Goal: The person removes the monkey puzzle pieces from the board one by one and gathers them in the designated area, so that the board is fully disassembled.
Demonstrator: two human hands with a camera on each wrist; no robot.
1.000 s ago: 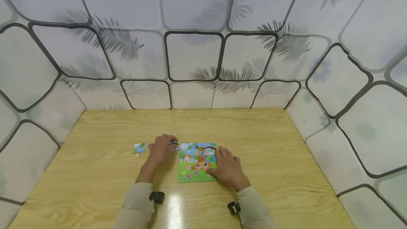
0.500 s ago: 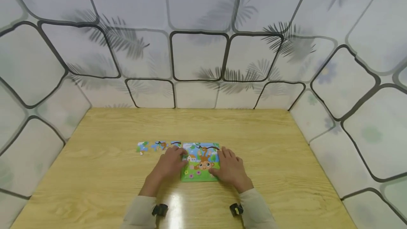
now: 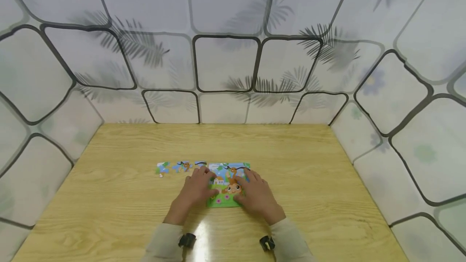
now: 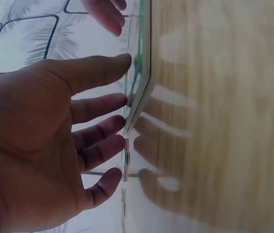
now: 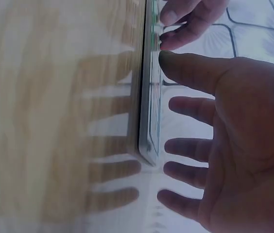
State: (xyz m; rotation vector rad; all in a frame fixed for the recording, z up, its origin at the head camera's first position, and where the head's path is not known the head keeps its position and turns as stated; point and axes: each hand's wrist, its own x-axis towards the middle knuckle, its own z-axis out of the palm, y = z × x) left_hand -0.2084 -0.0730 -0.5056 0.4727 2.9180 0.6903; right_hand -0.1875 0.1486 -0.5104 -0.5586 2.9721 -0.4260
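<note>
A colourful monkey jigsaw board (image 3: 223, 173) lies flat on the wooden table (image 3: 120, 209), near its middle. My left hand (image 3: 196, 189) rests on the board's left part with fingers straight. My right hand (image 3: 255, 195) lies on the right and lower part, fingers spread flat. In the left wrist view the left fingertips (image 4: 120, 102) touch the board's edge (image 4: 143, 73). The right wrist view shows the right fingers (image 5: 185, 109) stretched over the board (image 5: 149, 107), with the left hand's fingers (image 5: 190, 19) beyond. Neither hand holds a piece.
Three loose puzzle pieces (image 3: 162, 168), (image 3: 183, 166), (image 3: 200, 164) lie in a row just left of the board. Patterned panel walls (image 3: 225, 64) close in the table at the back and both sides.
The left hand left the loose pieces and came right onto the board's left edge. The right hand slid left, further onto the board. The loose pieces now show uncovered.
</note>
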